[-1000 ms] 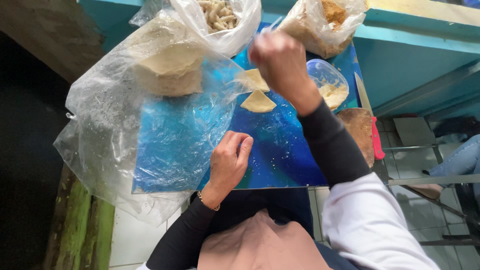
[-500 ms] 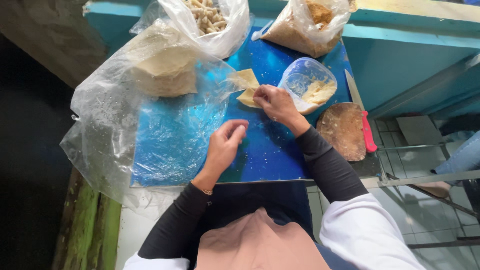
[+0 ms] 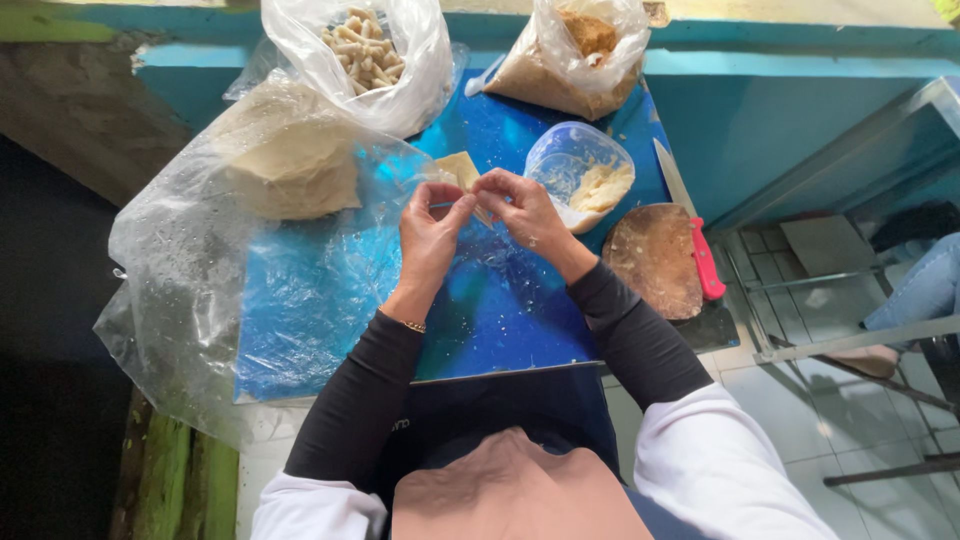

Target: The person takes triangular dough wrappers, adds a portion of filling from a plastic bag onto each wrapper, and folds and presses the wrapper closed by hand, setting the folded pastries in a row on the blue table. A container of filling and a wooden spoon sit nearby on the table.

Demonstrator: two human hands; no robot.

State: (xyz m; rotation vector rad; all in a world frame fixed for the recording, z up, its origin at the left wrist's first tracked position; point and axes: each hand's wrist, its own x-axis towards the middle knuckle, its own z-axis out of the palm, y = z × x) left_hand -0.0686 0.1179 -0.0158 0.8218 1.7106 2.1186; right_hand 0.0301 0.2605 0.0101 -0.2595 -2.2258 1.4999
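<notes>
Both hands meet over the middle of the blue tabletop (image 3: 520, 330). Left hand (image 3: 428, 235) and right hand (image 3: 525, 208) are pinched together, fingertips touching, on a small pale dough wrapper (image 3: 462, 172). The wrapper is held just above the tabletop, and only its far corner shows past the fingers (the rest is hidden behind them). Both hands are closed narrow around it, thumbs and forefingers doing the gripping.

Around them:
- Stack of wrappers (image 3: 290, 165), pale and flat, sits left of the hands under a large crumpled clear plastic sheet (image 3: 180, 290) that drapes over the tabletop's left edge.
- Clear plastic bag of rolled pieces (image 3: 365, 55) at the far left, open at the top, with pale finger-shaped rolls inside.
- Second clear bag (image 3: 575, 50) at the far right, holding brownish crumbly contents (can't tell what exactly).
- Round clear plastic container (image 3: 578, 172) just right of the hands, holding pale yellow filling, tilted toward the person.
- Round wooden board (image 3: 655, 260) further right, near the tabletop's edge.
- Knife with a red handle (image 3: 695, 235) lies alongside the board, blade pointing away from the person.

Sleeves are black with white over them at the upper arm. A thin bracelet (image 3: 412, 325) is on the left wrist. Tiled floor and a metal frame show to the right.
</notes>
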